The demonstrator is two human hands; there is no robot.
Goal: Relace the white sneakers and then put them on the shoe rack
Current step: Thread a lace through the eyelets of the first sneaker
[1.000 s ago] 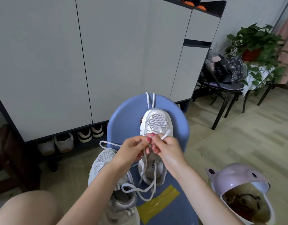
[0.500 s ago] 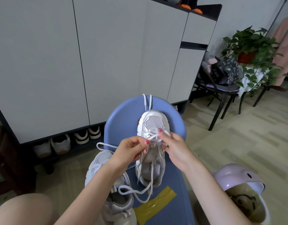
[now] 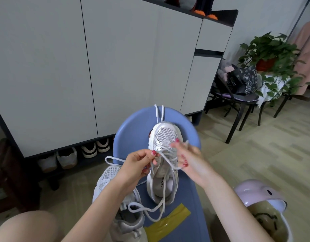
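One white sneaker lies toe away from me on a blue stool. My left hand pinches its white lace just left of the eyelets. My right hand holds the other strand of that lace on the right, fingers curled round it. Loose lace loops trail down over the stool toward me, and two lace ends stick out past the toe. The second white sneaker sits lower left, partly under my left forearm. The shoe rack is the open shelf under the cabinet.
A grey cabinet fills the back, with several shoes beneath it. Yellow tape is stuck on the stool's near end. A pink helmet lies at lower right. A black chair with a bag and a potted plant stand at right.
My hands have moved apart, drawing the lace out sideways across the sneaker's eyelets. The view has shifted slightly.
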